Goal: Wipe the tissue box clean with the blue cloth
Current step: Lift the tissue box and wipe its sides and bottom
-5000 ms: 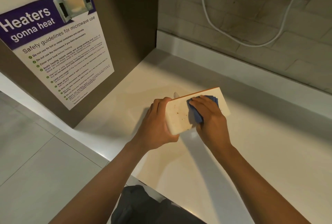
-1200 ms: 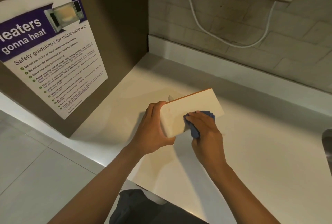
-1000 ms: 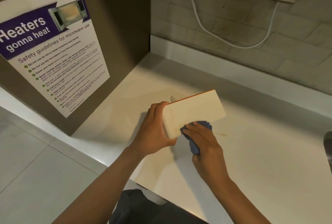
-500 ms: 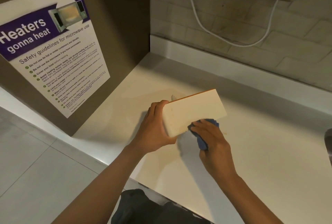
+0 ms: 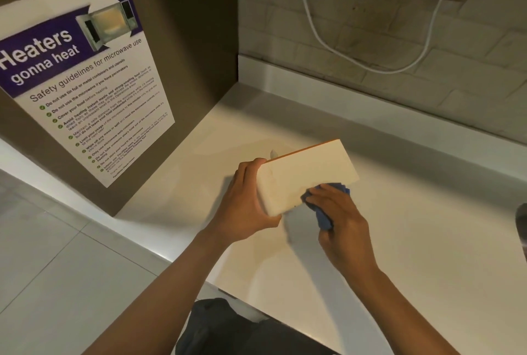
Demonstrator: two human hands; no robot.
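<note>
The cream tissue box (image 5: 302, 172) with an orange far edge is tilted up above the white counter (image 5: 413, 240), its broad face turned toward me. My left hand (image 5: 245, 206) grips its left end, fingers curled over the top corner and thumb under the lower edge. My right hand (image 5: 339, 218) holds the crumpled blue cloth (image 5: 322, 212) and presses it against the box's lower right edge. Most of the cloth is hidden under my fingers.
A brown side panel carries a microwave safety poster (image 5: 82, 81) at the left. A tiled wall with a looping white cable (image 5: 342, 52) runs behind the counter. A dark rounded object (image 5: 522, 229) shows at the right edge. Grey floor tiles lie lower left.
Over five seconds the cloth slid from the middle of the box's face down to its lower edge. In the last half second my right hand shifted slightly along that edge; the left kept its grip.
</note>
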